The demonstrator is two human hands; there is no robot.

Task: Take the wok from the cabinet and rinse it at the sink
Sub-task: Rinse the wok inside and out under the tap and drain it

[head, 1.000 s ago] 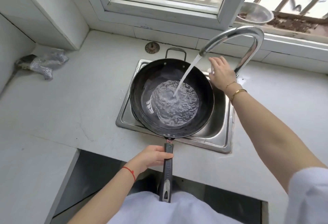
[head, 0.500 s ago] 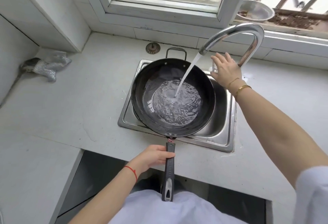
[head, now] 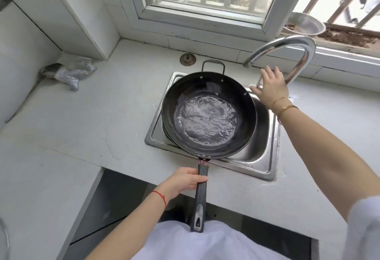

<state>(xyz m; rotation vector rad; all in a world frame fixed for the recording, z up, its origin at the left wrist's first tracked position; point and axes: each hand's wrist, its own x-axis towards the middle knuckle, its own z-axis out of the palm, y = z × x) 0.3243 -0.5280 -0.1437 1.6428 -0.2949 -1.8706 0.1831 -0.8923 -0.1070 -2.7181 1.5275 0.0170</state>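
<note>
The wok (head: 208, 113) sits over the steel sink (head: 265, 136), its dark bowl covering the sink's left and middle part and its rim reaching past the sink's left edge. A rippling pool of water (head: 206, 120) lies in the bottom of the wok. Its long handle (head: 201, 196) points back toward the person, out over the front edge of the tabletop (head: 82, 126). The left hand (head: 185, 179) grips the handle near the wok, fingers curled round it, a red string on the wrist. The right hand (head: 271, 87) is spread, fingers straight, at the base of the curved tap (head: 287, 47), next to the wok's far right rim; whether it touches the tap lever under the palm cannot be told. No stream shows at the tap's mouth. A small loop handle (head: 213, 64) stands at the wok's far rim. A round drain plug (head: 187, 59) lies on the tabletop behind the sink, and a crumpled silvery cloth (head: 70, 73) lies near the left wall.
</note>
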